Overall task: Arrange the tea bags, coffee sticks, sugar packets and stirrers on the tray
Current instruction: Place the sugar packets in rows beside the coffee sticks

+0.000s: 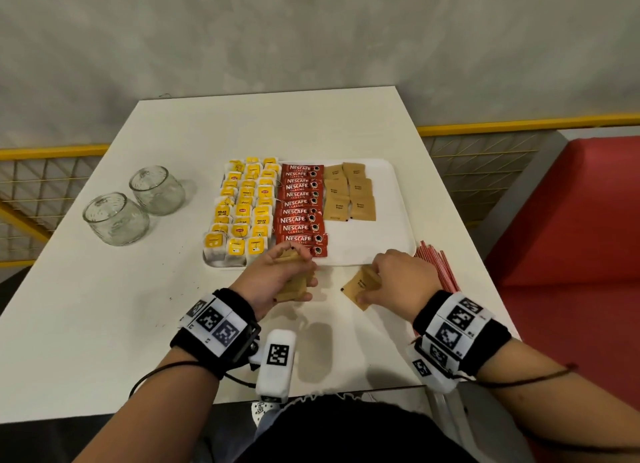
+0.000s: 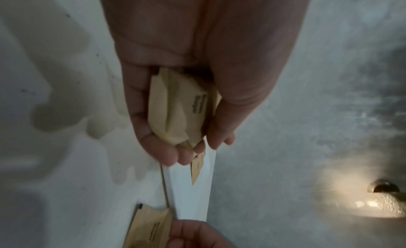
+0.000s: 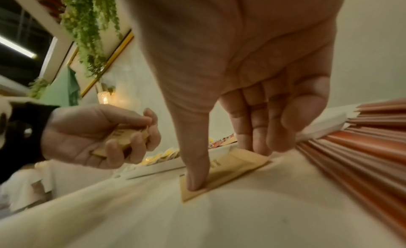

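- Three of the four kinds of goods are already on the white tray (image 1: 398, 199): yellow tea bags (image 1: 242, 208) fill its left part, red coffee sticks (image 1: 301, 208) run down its middle, and six brown sugar packets (image 1: 349, 192) sit in two short columns at its far right.
- Sugar looks like the step in hand — the tray's near right part is bare, and more packets are off the tray, just in front of its near edge.
- Left hand (image 1: 277, 279) hovers at the tray's near edge, fingers and thumb curled round a small stack of packets (image 2: 178, 111); the palm faces the right hand and the stack stands on edge in it.
- Right hand (image 1: 401, 279) is down on the table (image 1: 104, 307) in front of the tray's near right corner. Its thumb (image 3: 195, 173) presses flat on a loose packet (image 3: 232, 166) while the fingertips (image 3: 259, 144) curl onto the packet's far edge — a pinch that is forming, with the packet flat on the table.
- Next move, as I judge it: lift that packet clear and set it in line below the two sugar columns. Thin paper lying flat calls for a slide or an edge lift to get under it.
- Red stirrers (image 1: 440, 268) lie fanned on the table off the tray's near right corner, untouched; they appear to be the last lot to place.
- Two empty glass jars (image 1: 138, 203) stand to the left of the tray, well apart from it.
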The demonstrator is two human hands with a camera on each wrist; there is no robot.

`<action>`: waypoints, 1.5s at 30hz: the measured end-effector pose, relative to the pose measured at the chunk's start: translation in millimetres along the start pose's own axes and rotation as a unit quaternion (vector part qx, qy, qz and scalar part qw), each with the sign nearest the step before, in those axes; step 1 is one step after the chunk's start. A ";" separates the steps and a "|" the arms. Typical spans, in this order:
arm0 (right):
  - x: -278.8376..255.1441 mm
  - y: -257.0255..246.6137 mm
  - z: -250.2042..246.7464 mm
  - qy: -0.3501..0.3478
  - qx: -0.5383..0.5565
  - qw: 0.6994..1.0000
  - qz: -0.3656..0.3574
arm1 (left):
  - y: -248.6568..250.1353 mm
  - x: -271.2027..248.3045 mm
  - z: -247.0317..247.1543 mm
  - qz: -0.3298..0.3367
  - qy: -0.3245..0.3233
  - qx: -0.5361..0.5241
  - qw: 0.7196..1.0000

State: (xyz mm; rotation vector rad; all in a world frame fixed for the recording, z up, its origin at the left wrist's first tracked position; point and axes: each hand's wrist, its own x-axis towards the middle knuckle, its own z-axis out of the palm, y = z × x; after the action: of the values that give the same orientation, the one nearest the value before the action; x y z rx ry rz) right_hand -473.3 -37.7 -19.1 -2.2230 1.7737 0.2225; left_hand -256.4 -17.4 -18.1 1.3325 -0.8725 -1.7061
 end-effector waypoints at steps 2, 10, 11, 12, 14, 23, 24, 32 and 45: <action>2.6 -0.3 1.1 -0.013 0.035 0.999 0.001 | 0.6 3.9 -0.9 0.012 -0.003 0.038 0.999; 12.0 0.6 -24.7 -0.034 0.205 0.978 -0.036 | 7.7 12.6 7.4 0.070 -0.009 0.264 0.962; 14.6 -0.7 -30.4 -0.030 0.245 0.968 -0.036 | 8.6 13.2 9.6 0.070 -0.011 0.270 0.960; 17.2 -3.0 -35.4 -0.032 0.288 0.956 -0.037 | 10.1 14.0 11.3 0.072 -0.011 0.272 0.959; 21.1 -8.3 -42.0 -0.047 0.381 0.922 -0.044 | 14.4 15.7 12.7 0.084 -0.005 0.268 0.960; 81.1 10.1 -27.8 -0.006 0.474 0.877 0.077 | 36.5 33.0 -20.7 -0.005 0.049 0.015 0.999; 88.1 10.6 -24.5 -0.015 0.461 0.883 0.089 | 37.3 35.7 -25.7 -0.009 0.046 0.004 0.999; 116.9 4.3 -21.6 -0.029 0.436 0.893 0.110 | 39.2 47.0 -53.3 -0.010 0.045 0.023 0.999; 123.4 3.9 -24.8 -0.024 0.440 0.888 0.132 | 39.7 64.4 -59.9 -0.008 0.039 0.010 0.999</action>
State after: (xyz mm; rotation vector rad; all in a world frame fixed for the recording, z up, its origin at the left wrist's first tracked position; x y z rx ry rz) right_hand -450.0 -160.8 -32.7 -1.3187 1.6610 -0.4025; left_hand -200.4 -95.6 -24.2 1.4130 -0.8391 -1.6498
